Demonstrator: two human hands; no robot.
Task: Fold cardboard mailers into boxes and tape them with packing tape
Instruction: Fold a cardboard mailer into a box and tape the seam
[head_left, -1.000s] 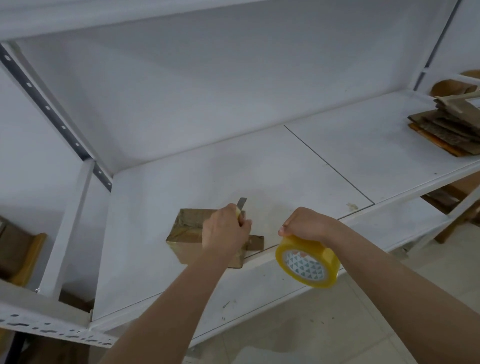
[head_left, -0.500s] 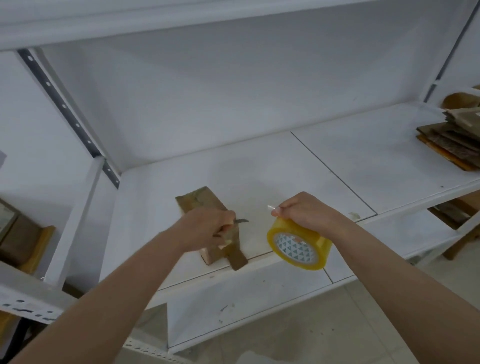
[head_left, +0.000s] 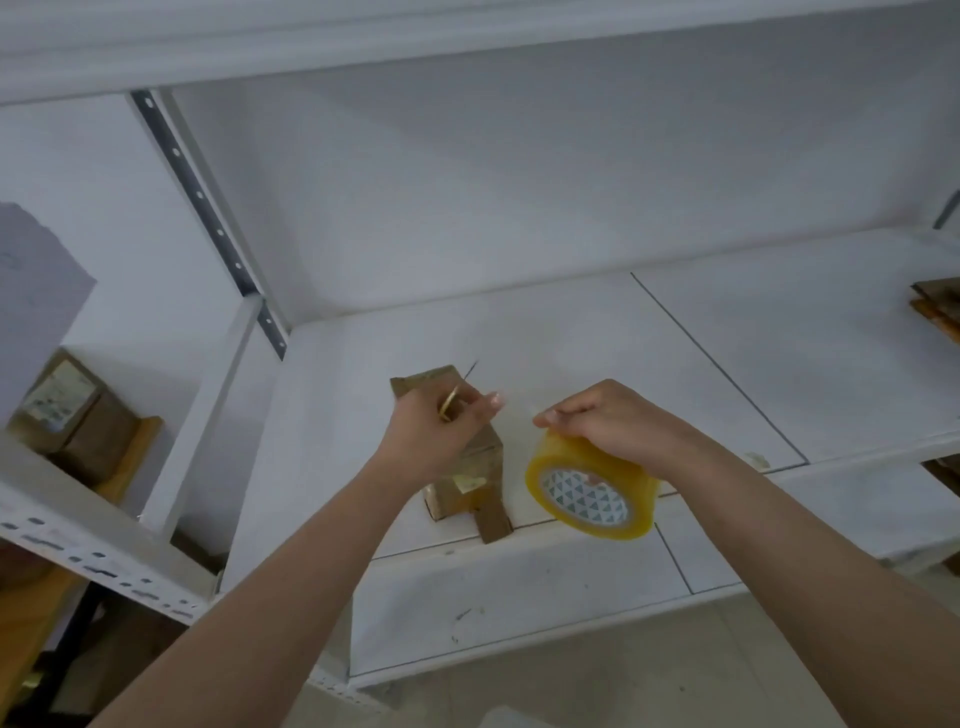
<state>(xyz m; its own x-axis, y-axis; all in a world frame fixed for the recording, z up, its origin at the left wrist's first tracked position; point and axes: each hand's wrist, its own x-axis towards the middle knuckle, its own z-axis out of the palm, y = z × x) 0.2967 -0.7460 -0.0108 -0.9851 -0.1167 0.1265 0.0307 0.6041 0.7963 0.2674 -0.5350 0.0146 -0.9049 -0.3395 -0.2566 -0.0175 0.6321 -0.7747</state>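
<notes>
A small brown cardboard box (head_left: 457, 467) sits near the front edge of a white metal shelf (head_left: 597, 364), seen from above by a head-worn camera; the box serves as the landmark here; it is partly wrapped in glossy clear tape, and one loose cardboard flap (head_left: 493, 519) hangs from its near end toward the shelf's front lip; the left hand (head_left: 436, 431) rests over the top of the box with fingers curled, gripping a thin tool (head_left: 457, 395) whose yellowish part shows between the fingers and whose dark narrow tip points away past the box's far end; what kind of tool it is cannot be told for certain; just right of the box, the right hand (head_left: 608, 426) grips a roll of yellowish packing tape (head_left: 592, 486) from above, fingers wrapped over its rim, the roll held near the shelf's front edge with its patterned core facing the camera; far to the right of the box, at the frame's edge, lies a stack of flat cardboard (head_left: 940, 306); well to the left of the box, on a neighbouring lower shelf, stand brown cartons (head_left: 67, 415).
</notes>
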